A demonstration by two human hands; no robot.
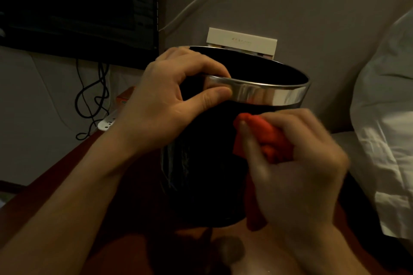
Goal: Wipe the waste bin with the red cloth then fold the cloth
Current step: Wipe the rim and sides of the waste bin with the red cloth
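Two bare hands work on a black waste bin [207,176] that stands upright on a reddish-brown wooden surface [44,203] in dim light. Left hand [165,98]: thumb on the outside and fingers curled over the top, pinching the bin's polished metal rim band [268,95] at its near left side. Right hand [297,163]: fingers curled round a bunched red cloth [268,138], pressing it against the dark wall of the bin just below the metal band, on the near right side; this hand is blurred, so the exact lie of each finger cannot be told. A red reflection of the cloth shows in the band above it.

Behind the bin, against the grey wall, stands a cream-white box [241,40] with a short line of printed characters on its face, too small and faint to read. At upper left is a dark screen [78,2]; black cables [93,100] hang beneath it toward a white power strip [107,123], next to which sits an orange packet [125,99] whose label is illegible. White bedding [388,118] fills the right edge.
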